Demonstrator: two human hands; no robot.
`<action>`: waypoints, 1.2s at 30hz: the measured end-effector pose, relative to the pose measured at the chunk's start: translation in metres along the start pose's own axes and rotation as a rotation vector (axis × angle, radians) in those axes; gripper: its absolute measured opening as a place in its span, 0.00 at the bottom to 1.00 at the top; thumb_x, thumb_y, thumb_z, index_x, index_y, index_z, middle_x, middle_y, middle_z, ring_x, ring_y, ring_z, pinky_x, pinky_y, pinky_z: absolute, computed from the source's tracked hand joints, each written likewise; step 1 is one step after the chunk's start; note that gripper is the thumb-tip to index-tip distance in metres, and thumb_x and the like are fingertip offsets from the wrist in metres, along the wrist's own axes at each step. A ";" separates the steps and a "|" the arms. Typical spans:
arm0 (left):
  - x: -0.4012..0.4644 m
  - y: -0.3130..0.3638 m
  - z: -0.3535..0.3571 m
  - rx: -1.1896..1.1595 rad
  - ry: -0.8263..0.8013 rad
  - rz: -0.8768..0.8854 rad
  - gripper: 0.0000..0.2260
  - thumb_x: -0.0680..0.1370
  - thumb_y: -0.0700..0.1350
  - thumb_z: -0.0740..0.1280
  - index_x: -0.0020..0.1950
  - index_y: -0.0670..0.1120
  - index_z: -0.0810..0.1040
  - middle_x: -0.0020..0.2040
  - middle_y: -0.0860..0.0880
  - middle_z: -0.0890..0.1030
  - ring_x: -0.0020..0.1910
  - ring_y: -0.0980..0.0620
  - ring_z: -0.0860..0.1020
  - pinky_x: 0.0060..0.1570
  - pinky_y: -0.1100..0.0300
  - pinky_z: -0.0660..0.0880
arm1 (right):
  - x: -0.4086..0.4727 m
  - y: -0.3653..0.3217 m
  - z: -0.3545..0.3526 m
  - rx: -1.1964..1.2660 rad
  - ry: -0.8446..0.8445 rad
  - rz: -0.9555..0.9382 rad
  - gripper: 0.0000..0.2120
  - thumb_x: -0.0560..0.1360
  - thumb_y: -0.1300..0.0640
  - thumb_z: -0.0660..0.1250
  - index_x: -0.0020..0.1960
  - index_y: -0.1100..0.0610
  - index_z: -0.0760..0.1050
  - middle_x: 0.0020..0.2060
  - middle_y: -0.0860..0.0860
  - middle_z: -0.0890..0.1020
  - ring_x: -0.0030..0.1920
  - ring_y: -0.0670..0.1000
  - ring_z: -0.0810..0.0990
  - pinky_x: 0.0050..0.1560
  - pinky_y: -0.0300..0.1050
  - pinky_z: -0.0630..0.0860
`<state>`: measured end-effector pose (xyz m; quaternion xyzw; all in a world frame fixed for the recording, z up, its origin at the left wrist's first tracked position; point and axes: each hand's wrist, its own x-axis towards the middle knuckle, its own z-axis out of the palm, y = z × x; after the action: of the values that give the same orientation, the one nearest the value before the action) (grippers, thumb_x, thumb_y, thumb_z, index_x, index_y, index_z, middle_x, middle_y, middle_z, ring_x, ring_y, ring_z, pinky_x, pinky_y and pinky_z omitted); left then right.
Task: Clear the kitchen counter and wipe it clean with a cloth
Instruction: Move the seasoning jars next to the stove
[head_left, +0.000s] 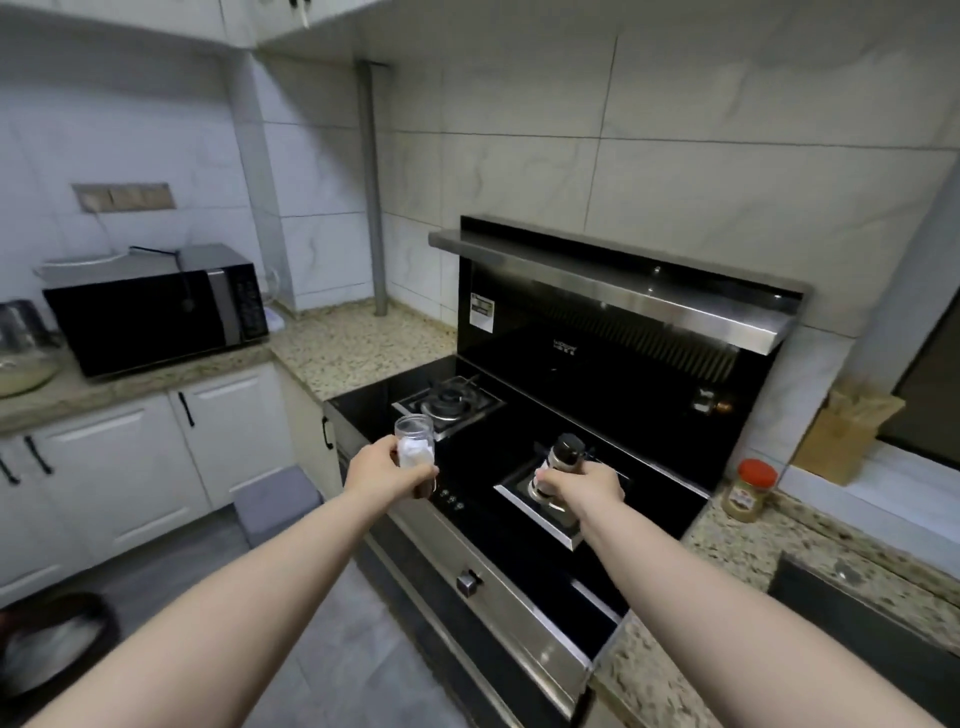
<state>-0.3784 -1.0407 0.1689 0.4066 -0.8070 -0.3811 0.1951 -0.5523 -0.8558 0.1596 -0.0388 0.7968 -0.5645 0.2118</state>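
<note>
I see my left hand (382, 470) gripping a clear glass jar (414, 441), fingers curled round its lower part; the jar is upright, open at the top as far as I can tell, with something white inside. It is held in the air over the front left edge of the black stove (524, 431). My right hand (587, 486) grips a small bottle with a dark cap (560, 460), fingers wrapped round its body, above the near burner (545, 506). The bottle's lower half is hidden by my hand and its label is too blurred to read. A jar with a red lid (750, 491) stands on the speckled worktop (779, 551) right of the stove, near a wooden knife block (844, 434). A microwave (156, 317) sits on the far left worktop; beside it a glass bowl (23, 371) is cut off by the frame edge.
</note>
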 end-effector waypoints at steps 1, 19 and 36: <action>0.008 0.002 -0.001 -0.025 0.024 -0.015 0.21 0.69 0.55 0.76 0.58 0.50 0.78 0.52 0.51 0.82 0.52 0.50 0.79 0.50 0.56 0.76 | 0.014 -0.010 0.004 -0.015 -0.010 -0.016 0.12 0.64 0.54 0.79 0.46 0.54 0.85 0.44 0.54 0.87 0.48 0.55 0.85 0.58 0.51 0.80; 0.111 -0.091 -0.093 -0.154 0.241 -0.246 0.14 0.65 0.46 0.78 0.45 0.51 0.77 0.44 0.49 0.82 0.44 0.50 0.80 0.50 0.54 0.78 | 0.079 -0.070 0.226 -0.165 -0.326 -0.129 0.13 0.62 0.53 0.79 0.46 0.53 0.86 0.39 0.52 0.85 0.37 0.49 0.79 0.39 0.41 0.77; 0.296 -0.213 -0.219 0.088 0.126 -0.069 0.14 0.67 0.53 0.77 0.37 0.54 0.72 0.45 0.46 0.79 0.41 0.49 0.76 0.31 0.62 0.64 | 0.127 -0.161 0.401 -0.288 -0.131 -0.170 0.15 0.66 0.49 0.79 0.51 0.51 0.86 0.48 0.49 0.86 0.53 0.50 0.81 0.56 0.42 0.74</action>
<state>-0.3085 -1.4597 0.1441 0.4653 -0.7947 -0.3257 0.2142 -0.5434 -1.3061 0.1604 -0.1725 0.8479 -0.4565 0.2072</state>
